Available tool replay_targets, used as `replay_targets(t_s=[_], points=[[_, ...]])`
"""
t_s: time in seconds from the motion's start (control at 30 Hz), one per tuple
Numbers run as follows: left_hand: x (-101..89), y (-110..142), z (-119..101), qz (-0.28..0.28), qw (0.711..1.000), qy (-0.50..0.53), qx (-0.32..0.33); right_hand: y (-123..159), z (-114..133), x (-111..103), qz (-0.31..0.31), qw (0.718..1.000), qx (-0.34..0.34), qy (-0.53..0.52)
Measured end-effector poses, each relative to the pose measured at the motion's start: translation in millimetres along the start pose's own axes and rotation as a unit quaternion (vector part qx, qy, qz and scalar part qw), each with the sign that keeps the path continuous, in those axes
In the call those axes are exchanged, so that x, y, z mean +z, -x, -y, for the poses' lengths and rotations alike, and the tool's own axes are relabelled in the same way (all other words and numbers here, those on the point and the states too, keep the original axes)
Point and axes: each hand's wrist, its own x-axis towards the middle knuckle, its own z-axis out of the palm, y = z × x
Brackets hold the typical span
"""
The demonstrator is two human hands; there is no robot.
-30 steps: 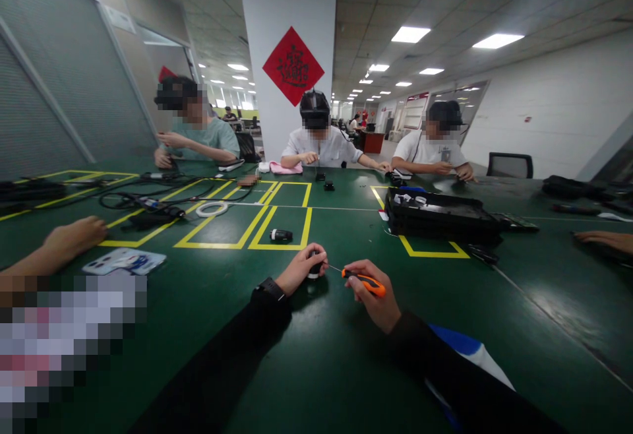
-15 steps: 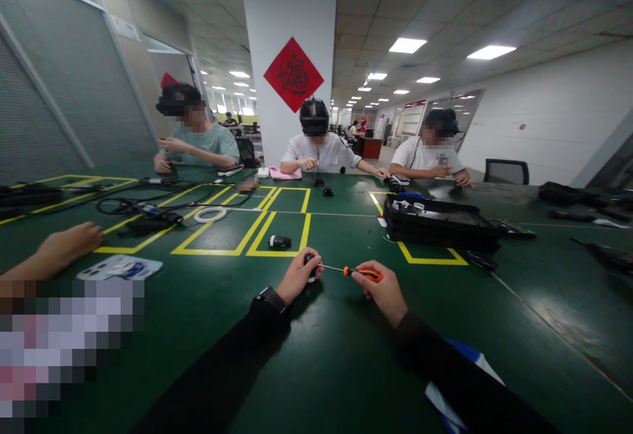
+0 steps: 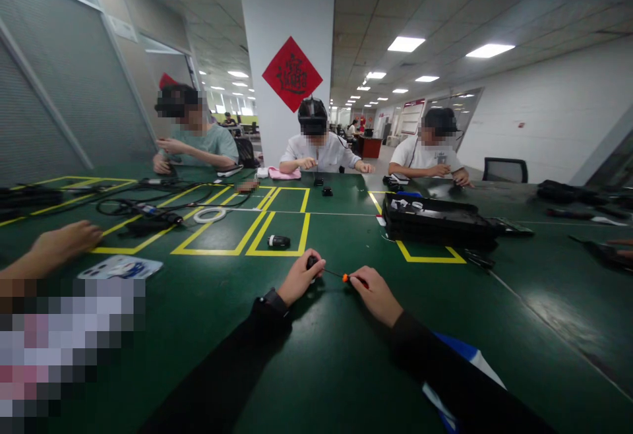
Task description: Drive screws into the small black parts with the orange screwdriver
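My left hand (image 3: 299, 277) is closed around a small black and white part (image 3: 312, 262), mostly hidden by the fingers, just above the green table. My right hand (image 3: 373, 292) grips an orange and black screwdriver (image 3: 345, 278) by its handle, most of which the fingers cover. The thin shaft points left, and its tip reaches the part in my left hand; I cannot tell whether it sits in a screw. A black and white cylindrical piece (image 3: 279, 241) lies on its side beyond my left hand, inside a yellow taped box.
A black tray (image 3: 440, 223) stands to the right with small items in it. Cables (image 3: 143, 206) and a white ring-shaped coil (image 3: 210, 215) lie at the left. A neighbour's hand (image 3: 69, 243) rests near a flat packet (image 3: 120, 268). Co-workers sit across the table (image 3: 222, 328).
My right hand has turned over the screwdriver handle, covering more of it, and shifted slightly left. The part in my left hand has tilted slightly. The person opposite has drawn one hand back.
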Motion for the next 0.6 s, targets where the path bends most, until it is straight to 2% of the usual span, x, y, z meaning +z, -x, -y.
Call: replay_targets(t_s=[0.27, 0.6], points=[[-0.8, -0.3, 1.8, 0.008, 1.000, -0.004, 0.001, 2.5, 2.4, -1.3, -0.004, 1.000, 0.009, -0.027], [-2.1, -1.3, 4.8, 0.008, 1.000, -0.004, 0.001, -1.7, -0.9, 1.0, -0.007, 1.000, 0.007, -0.006]])
